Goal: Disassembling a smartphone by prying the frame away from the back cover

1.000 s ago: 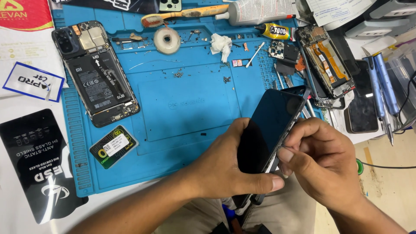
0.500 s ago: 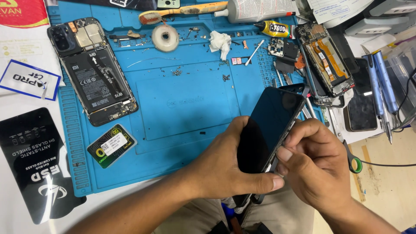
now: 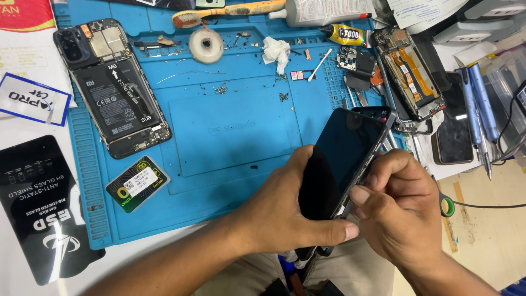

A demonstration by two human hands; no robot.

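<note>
On blue repair mat (image 3: 230, 137): opened phone (image 3: 112, 87), clutter

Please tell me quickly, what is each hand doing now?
Left hand: closed around the black phone screen, holding it tilted.
Right hand: fingers curled, pressing at the screen's right edge; any tool is hidden.

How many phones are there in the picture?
4. A dark phone held in both hands, an opened phone on the mat's left, an opened one at right, a dark one beside it. Others may be hidden.
</note>
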